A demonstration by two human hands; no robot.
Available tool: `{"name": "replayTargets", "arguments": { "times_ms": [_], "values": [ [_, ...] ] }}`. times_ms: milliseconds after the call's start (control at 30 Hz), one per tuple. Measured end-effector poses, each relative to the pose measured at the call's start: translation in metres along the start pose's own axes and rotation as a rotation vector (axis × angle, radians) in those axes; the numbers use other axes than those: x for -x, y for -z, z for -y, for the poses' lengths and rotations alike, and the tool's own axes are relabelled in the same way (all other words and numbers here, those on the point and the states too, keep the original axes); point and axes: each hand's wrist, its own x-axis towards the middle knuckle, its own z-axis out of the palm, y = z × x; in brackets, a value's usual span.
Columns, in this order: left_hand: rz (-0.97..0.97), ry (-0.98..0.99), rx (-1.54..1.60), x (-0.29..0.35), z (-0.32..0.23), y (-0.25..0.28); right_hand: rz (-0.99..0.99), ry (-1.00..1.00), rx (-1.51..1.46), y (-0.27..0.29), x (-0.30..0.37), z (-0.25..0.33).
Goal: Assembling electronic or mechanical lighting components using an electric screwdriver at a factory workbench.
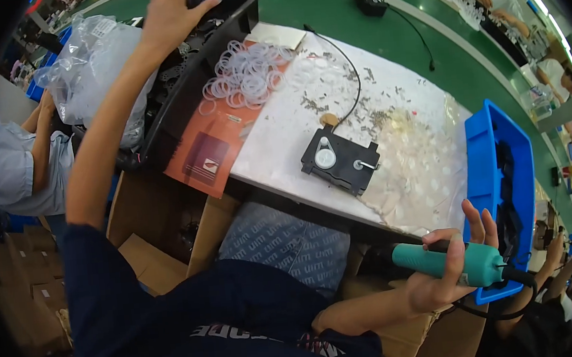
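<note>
My left hand (168,17) is stretched to the far left, over the black bin (159,125) of dark parts. Its thumb stands apart and nothing shows in it; the fingertips are partly cut off by the upper edge. Low on the right, my right hand (452,269) grips a teal electric screwdriver (412,260), held sideways with its black nose pointing left and a cord at its back end. Two of that hand's fingers are raised. On the white work surface (276,145) lies a black box-shaped device (340,160) with a white round piece, a small metal crank and a thin black cable.
Clear plastic rings (249,73) are piled on an orange sheet (191,142). Small metal screws (379,116) lie scattered beyond the device. A blue bin (479,175) with black parts stands at the right. Large plastic bags (96,66) and a co-worker (16,161) are at the left.
</note>
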Motion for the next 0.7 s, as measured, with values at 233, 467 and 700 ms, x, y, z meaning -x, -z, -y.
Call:
{"name": "replayTargets", "arguments": {
  "times_ms": [233,467,700],
  "values": [
    [0.165,-0.152,0.768,0.157,-0.121,-0.020,-0.036,-0.026,-0.108,-0.011,0.001,-0.008],
    [0.315,-0.056,0.939,0.178,-0.124,-0.053,-0.090,-0.009,-0.086,-0.008,-0.003,-0.010],
    [0.253,-0.109,0.906,0.180,-0.126,-0.055,-0.071,0.019,-0.049,-0.007,-0.015,-0.005]
  ]
}}
